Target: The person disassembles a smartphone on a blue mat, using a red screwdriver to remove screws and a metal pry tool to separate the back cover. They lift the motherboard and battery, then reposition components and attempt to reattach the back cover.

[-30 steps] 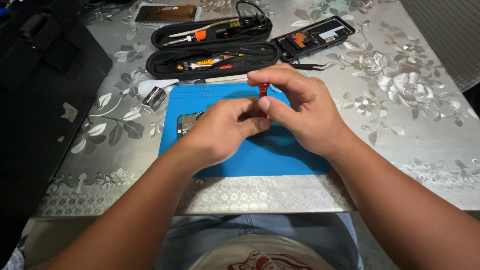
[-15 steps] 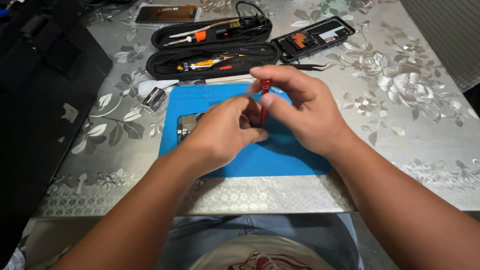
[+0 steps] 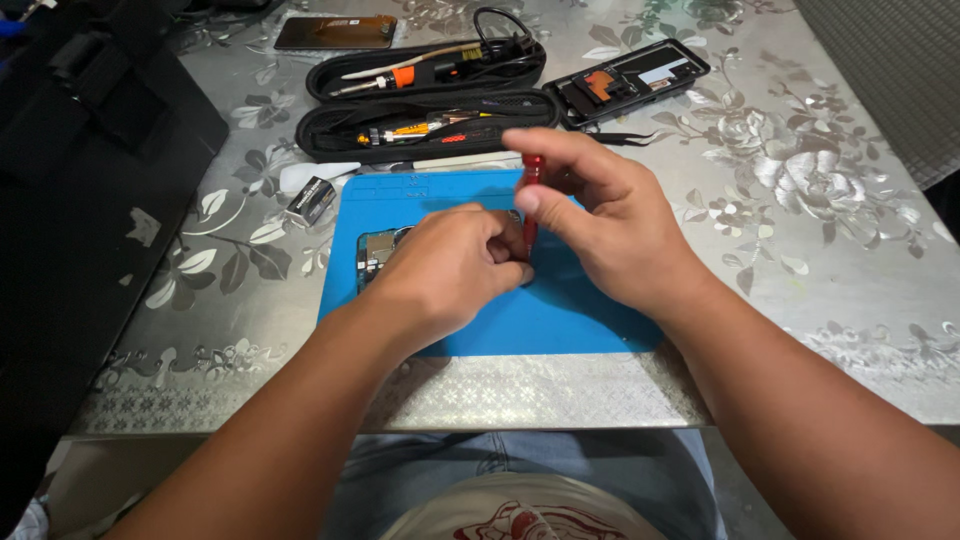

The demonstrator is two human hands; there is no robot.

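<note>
The right hand (image 3: 610, 235) pinched a small red screwdriver (image 3: 531, 185) near its top, thumb and fingers closed round the handle, the tool standing almost upright with its tip pointing down behind the left hand. The left hand (image 3: 455, 265) was curled shut over an opened phone (image 3: 378, 252) lying on the blue mat (image 3: 560, 320), its fingertips pressed together at the foot of the screwdriver, seemingly steadying the tip or a tiny screw; what they held was too small to tell. Compared with a second before, the screwdriver stood a little taller and the right thumb had shifted along the handle, which suggested the tool was being twirled in place on a screw rather than moved elsewhere. Beyond the mat lay two open black tool cases (image 3: 430, 125), a second phone frame (image 3: 635, 80), tweezers (image 3: 625, 140) and a small silvery box (image 3: 312, 200) on the flowered tablecloth (image 3: 820, 200).
</note>
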